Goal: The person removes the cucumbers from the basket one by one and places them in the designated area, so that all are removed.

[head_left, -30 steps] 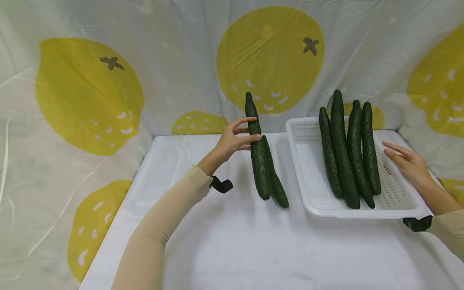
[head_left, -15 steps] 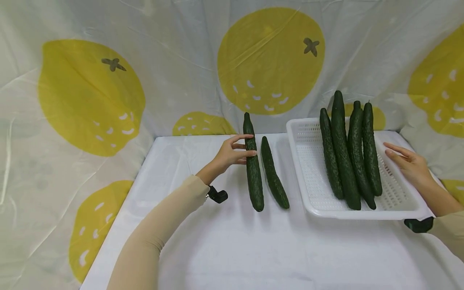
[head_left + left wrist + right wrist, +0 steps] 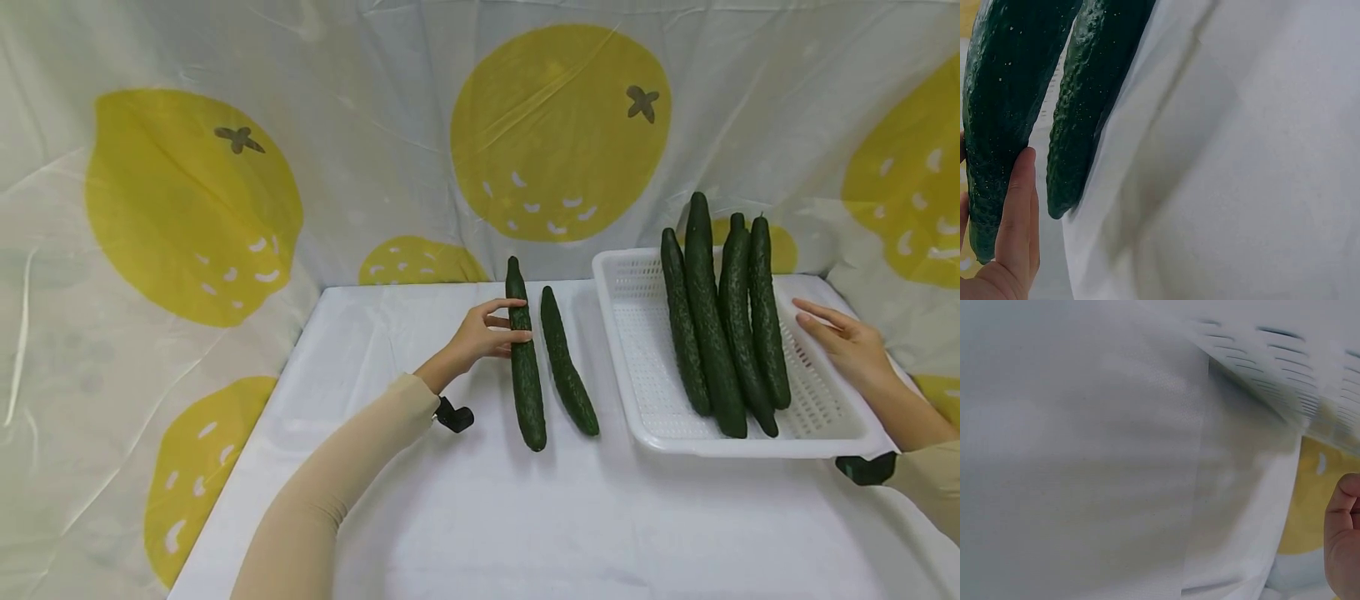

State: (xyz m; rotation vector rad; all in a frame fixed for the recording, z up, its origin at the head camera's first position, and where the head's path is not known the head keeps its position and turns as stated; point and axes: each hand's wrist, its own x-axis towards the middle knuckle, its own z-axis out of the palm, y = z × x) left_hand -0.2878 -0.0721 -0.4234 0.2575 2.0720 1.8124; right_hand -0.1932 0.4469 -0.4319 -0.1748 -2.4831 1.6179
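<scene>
In the head view, my left hand pinches a long dark green cucumber between thumb and fingers, near its upper half. The left wrist view shows the thumb lying along that cucumber. A second, slightly bent cucumber lies just right of it on the cloth, apart from it. My right hand is beside the right rim of a white perforated plastic basket, fingers loosely extended; whether it touches the rim is unclear. Several cucumbers lie side by side in the basket, their tops past its back rim.
A white cloth covers the table. Behind and to the left hangs a pale curtain printed with yellow lemons. Dark wrist camera mounts stick out below both wrists.
My left hand has brought its cucumber down and a little left, away from the second cucumber that it partly covered. The right hand and the basket have stayed in place.
</scene>
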